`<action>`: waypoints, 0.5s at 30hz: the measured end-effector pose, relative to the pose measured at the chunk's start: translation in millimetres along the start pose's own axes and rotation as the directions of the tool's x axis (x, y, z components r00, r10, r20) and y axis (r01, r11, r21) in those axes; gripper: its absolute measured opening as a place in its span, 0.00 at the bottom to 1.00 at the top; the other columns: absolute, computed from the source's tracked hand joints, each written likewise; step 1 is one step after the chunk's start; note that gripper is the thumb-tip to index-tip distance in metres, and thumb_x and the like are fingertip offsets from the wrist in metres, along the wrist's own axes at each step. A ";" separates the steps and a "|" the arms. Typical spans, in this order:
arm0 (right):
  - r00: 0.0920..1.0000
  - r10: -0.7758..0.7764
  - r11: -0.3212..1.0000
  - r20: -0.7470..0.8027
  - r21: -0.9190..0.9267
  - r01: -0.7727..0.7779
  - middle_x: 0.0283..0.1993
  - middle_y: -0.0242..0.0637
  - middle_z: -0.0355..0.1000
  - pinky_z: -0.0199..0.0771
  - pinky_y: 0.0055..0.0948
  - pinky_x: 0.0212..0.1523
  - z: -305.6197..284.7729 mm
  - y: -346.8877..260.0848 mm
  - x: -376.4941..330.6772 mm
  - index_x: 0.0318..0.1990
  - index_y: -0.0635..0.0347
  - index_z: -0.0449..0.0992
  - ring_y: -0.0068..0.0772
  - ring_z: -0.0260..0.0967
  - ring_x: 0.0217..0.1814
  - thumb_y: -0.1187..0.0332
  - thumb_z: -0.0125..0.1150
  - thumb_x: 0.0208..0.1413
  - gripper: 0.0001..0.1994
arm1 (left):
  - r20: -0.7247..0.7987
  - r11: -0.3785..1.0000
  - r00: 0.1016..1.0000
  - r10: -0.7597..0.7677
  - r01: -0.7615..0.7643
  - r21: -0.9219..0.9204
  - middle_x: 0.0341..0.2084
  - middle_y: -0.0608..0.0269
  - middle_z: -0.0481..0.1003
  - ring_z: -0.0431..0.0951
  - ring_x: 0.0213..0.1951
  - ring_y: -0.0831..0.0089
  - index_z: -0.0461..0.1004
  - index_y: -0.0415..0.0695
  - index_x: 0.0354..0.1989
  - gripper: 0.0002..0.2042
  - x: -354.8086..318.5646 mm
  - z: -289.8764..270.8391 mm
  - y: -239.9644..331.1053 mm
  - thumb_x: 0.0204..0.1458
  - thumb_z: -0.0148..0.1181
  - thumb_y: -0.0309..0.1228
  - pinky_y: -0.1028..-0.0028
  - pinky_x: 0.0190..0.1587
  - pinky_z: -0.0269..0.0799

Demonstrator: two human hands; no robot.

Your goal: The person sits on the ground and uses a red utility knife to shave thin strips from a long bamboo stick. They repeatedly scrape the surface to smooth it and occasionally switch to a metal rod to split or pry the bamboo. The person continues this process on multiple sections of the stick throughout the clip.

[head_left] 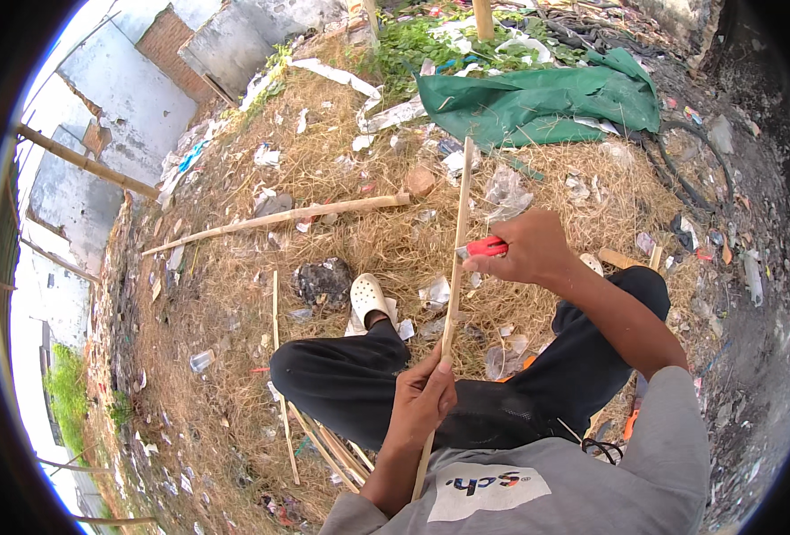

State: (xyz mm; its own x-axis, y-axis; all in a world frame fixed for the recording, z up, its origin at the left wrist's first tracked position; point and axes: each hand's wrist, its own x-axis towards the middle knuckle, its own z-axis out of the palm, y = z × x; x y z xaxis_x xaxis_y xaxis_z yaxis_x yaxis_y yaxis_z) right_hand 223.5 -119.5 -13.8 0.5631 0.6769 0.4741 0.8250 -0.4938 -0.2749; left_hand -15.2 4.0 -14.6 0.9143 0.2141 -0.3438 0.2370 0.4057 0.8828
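A long pale bamboo strip [463, 198] runs upright through the middle, from the dry grass down past my lap to my shirt. My left hand [424, 398] is wrapped round its lower part, just above my lap. My right hand [530, 248] grips a red utility knife [486, 247] whose blade meets the strip's right side about midway up. The strip's lower end lies against my grey shirt, partly behind my left wrist. Several more split strips [331, 453] lie on the ground beside my left thigh.
A thick bamboo pole [288, 215] lies across the grass ahead, near a dark rock [323, 282]. A crumpled green tarp [546, 105] spreads at the far right, beside a black hose [724, 165]. Litter covers the ground; broken walls [123, 89] stand far left.
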 end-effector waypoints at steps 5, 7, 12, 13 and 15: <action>0.991 -0.121 0.991 0.057 0.066 0.117 0.08 0.35 0.60 0.59 0.37 0.16 0.8 -22.2 -11.3 0.10 0.55 0.69 0.40 0.61 0.11 0.27 0.60 0.35 0.35 | -0.043 0.990 0.996 0.077 -0.071 0.119 0.12 0.75 0.58 0.55 0.14 0.88 0.59 0.38 0.65 0.21 7.9 6.2 7.9 0.64 0.46 0.30 0.84 0.16 0.50; 0.988 -0.140 0.989 0.066 0.057 0.136 0.09 0.35 0.61 0.59 0.36 0.15 -1.6 -22.2 -10.2 0.09 0.55 0.68 0.39 0.61 0.10 0.27 0.61 0.35 0.35 | -0.050 0.989 0.995 0.083 -0.076 0.130 0.12 0.75 0.58 0.55 0.14 0.88 0.59 0.39 0.65 0.21 7.9 6.4 2.5 0.64 0.47 0.31 0.84 0.16 0.51; 0.999 0.034 0.997 -0.040 -0.066 -0.037 0.07 0.35 0.61 0.62 0.33 0.14 0.7 15.9 8.4 0.11 0.55 0.74 0.38 0.64 0.10 0.26 0.58 0.37 0.36 | -0.008 0.997 1.000 -0.018 0.019 0.080 0.13 0.76 0.58 0.55 0.14 0.89 0.60 0.40 0.65 0.21 -1.7 13.4 1.3 0.64 0.47 0.31 0.85 0.16 0.50; 0.995 0.092 0.991 -0.045 -0.096 -0.096 0.07 0.35 0.61 0.62 0.34 0.14 -1.5 21.3 10.3 0.11 0.55 0.74 0.38 0.64 0.10 0.26 0.58 0.37 0.36 | 0.006 0.997 1.000 -0.024 0.024 0.067 0.13 0.77 0.58 0.55 0.14 0.89 0.60 0.41 0.65 0.21 -4.2 13.8 -0.2 0.64 0.47 0.31 0.85 0.16 0.50; 0.999 0.036 0.999 0.017 -0.030 -0.035 0.07 0.36 0.61 0.63 0.34 0.14 -0.1 2.3 -0.2 0.10 0.55 0.74 0.39 0.64 0.10 0.27 0.58 0.39 0.35 | -0.015 0.998 1.000 -0.022 0.023 0.061 0.12 0.77 0.58 0.55 0.14 0.89 0.60 0.41 0.65 0.21 -6.7 10.3 1.6 0.64 0.47 0.31 0.85 0.16 0.49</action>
State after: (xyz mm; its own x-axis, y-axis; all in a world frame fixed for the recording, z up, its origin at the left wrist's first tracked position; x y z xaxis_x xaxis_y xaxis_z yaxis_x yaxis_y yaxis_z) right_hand 225.2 -120.9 -14.4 0.5930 0.6680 0.4497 0.8028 -0.5335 -0.2662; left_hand -17.6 -5.8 -7.6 0.9040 0.2180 -0.3677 0.2773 0.3555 0.8926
